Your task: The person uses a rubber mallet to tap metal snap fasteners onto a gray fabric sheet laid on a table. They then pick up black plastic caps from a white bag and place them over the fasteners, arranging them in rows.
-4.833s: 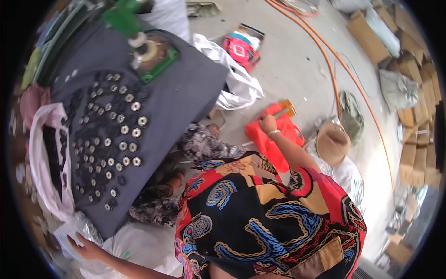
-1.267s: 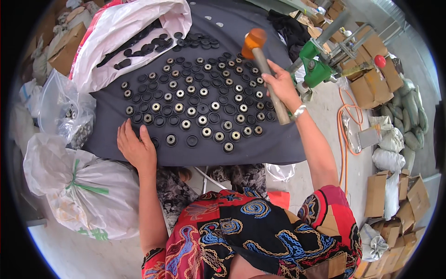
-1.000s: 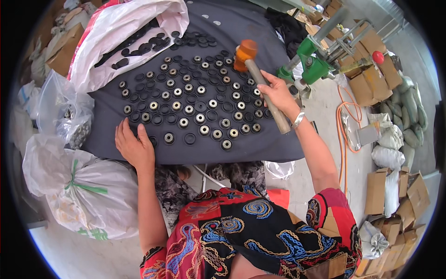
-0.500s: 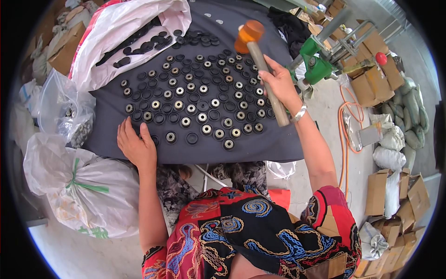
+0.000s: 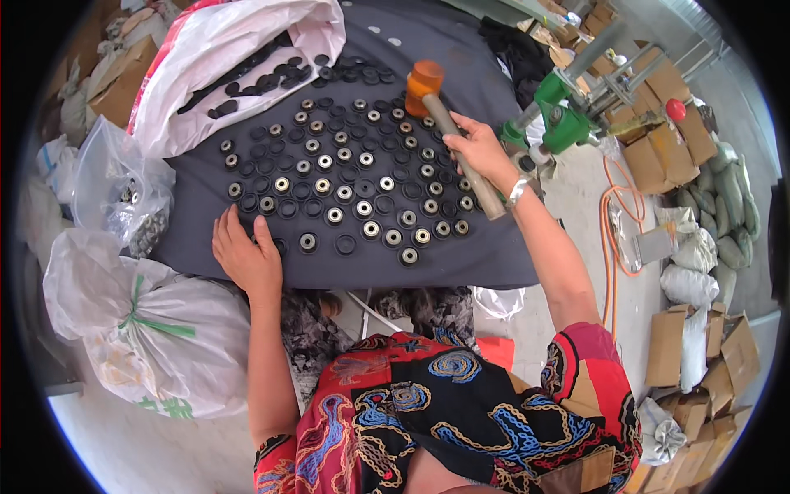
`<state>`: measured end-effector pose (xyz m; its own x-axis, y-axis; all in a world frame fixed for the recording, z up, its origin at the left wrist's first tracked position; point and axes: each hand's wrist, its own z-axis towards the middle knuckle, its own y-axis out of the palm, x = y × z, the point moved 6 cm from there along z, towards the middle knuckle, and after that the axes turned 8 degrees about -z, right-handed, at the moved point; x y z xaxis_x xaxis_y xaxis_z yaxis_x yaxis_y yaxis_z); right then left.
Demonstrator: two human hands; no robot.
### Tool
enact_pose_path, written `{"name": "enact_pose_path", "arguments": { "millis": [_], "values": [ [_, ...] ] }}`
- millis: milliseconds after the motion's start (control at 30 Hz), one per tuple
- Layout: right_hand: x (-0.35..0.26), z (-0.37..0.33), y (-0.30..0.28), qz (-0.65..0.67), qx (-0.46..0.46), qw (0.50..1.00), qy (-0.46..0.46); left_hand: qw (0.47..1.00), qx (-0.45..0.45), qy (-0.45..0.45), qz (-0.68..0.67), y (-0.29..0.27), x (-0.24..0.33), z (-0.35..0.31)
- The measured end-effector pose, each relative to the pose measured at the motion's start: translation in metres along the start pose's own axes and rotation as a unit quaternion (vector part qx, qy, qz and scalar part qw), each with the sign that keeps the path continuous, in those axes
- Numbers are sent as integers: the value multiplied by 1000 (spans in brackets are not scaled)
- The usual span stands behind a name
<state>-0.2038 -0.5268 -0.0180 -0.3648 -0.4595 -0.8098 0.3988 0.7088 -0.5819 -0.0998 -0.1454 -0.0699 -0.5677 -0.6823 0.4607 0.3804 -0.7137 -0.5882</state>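
At the near left of the dark cloth (image 5: 448, 267), the left hand (image 5: 248, 257) lay with fingers spread, gripping nothing, its thumb near a black ring (image 5: 281, 246). Just to the right began the scattered rings and metal bearings (image 5: 409, 256); the bearings looked hard, smooth and likely slippery, best pinched by the rim. Farther right, the right hand (image 5: 484, 155) was wrapped around the mallet (image 5: 444, 122), which slanted over the right side of the spread. Its handle (image 5: 485, 193) seemed stiff, and the middle, where the hand held it, looked a sound place to grasp. The orange head (image 5: 424, 87), at the far end, was probably the heavy part; whether it touched anything beneath could not be told.
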Motion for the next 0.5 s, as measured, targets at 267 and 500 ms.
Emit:
{"name": "enact_pose_path", "arguments": {
  "millis": [267, 500],
  "values": [
    [-13, -7, 10, 31, -25, 998, -58, 1000, 2, -5, -5, 2, -1, 2],
    [-31, -31, -3, 36, -9, 999, -37, 1000, 10, -3, -9, 3, -3, 0]
  ]
}}
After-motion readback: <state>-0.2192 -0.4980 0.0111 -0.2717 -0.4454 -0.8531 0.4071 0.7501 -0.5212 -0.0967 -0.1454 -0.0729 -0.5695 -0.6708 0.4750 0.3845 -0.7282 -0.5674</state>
